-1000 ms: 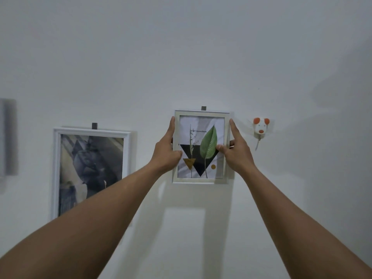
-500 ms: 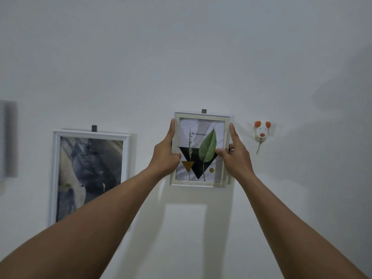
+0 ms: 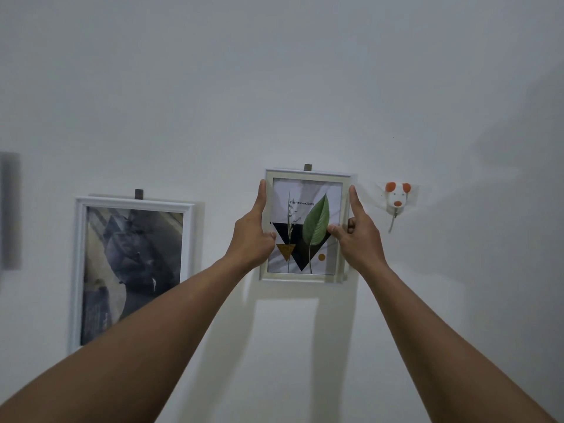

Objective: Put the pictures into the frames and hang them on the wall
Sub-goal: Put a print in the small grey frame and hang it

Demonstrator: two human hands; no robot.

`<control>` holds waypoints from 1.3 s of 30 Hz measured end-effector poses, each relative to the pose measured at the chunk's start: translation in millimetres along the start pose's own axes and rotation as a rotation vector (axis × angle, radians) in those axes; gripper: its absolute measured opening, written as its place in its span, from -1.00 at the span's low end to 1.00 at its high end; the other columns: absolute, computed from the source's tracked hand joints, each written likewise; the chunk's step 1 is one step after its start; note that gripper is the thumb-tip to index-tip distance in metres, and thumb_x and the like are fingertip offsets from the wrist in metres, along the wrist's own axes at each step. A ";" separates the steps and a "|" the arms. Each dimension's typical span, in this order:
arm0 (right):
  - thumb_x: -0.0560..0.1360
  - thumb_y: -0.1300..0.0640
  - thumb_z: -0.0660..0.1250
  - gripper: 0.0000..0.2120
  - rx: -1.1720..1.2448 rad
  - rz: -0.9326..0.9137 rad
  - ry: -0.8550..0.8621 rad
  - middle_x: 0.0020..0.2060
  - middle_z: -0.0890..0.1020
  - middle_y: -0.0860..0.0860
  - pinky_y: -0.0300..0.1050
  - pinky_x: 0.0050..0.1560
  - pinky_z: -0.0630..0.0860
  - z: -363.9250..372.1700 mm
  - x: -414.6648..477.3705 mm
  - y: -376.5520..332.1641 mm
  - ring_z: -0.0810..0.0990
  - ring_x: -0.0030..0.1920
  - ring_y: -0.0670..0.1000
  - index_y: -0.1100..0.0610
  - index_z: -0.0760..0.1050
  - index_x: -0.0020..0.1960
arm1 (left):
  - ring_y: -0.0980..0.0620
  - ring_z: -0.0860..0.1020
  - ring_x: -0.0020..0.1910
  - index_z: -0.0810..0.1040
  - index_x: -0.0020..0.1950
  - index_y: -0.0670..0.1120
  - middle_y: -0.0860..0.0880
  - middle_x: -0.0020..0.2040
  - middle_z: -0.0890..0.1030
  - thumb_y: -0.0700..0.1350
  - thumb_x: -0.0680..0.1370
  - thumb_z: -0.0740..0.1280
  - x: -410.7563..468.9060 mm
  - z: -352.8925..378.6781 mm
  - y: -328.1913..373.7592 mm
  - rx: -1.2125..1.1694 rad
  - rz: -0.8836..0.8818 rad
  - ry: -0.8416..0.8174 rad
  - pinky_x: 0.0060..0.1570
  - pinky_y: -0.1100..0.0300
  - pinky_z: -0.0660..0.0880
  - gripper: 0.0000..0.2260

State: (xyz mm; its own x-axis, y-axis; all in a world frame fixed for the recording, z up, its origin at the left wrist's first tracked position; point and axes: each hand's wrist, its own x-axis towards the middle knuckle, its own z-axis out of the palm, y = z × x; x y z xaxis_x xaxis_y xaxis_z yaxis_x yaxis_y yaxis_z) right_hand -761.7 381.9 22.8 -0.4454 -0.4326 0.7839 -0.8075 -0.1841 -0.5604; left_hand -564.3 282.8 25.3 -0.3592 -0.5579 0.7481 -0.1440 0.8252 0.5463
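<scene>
A small white frame (image 3: 305, 178) with a green leaf picture is pressed flat against the white wall (image 3: 274, 87), nearly upright. A grey hook (image 3: 308, 167) pokes out just above its top edge. My left hand (image 3: 251, 236) grips the frame's left side, thumb on the glass. My right hand (image 3: 357, 236) grips its right side, thumb on the leaf picture. A larger white frame (image 3: 77, 270) with a dark grey picture hangs to the left under its own grey hook (image 3: 139, 193).
A white mouse-shaped wall hook (image 3: 396, 198) with orange ears is stuck to the wall just right of the small frame. A blurred grey shape (image 3: 10, 209) sits at the far left edge. Bare wall spreads above and to the right.
The small frame has shifted very slightly against the wall between my hands and now sits straighter under its hook. Both hands keep the same grip.
</scene>
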 end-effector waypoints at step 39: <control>0.61 0.08 0.30 -0.31 -0.139 -0.043 0.077 -0.09 0.41 0.01 -0.22 -0.05 0.32 1.6 -11.6 -2.5 0.38 -0.19 -0.14 -0.04 -0.01 0.60 | 0.12 0.40 -0.09 -0.04 0.57 0.18 0.00 0.04 0.37 -0.31 0.50 0.39 -0.2 14.2 -3.8 0.081 0.007 0.164 -0.01 0.38 0.32 -0.14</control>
State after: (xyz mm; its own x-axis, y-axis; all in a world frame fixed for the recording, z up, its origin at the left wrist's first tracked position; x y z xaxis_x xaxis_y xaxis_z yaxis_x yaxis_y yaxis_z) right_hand -753.9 385.9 14.7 -0.4331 -0.3566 0.8278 -0.8699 -0.0750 -0.4875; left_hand -576.8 281.0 17.8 -0.2064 -0.5535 0.8069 -0.2182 0.8299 0.5135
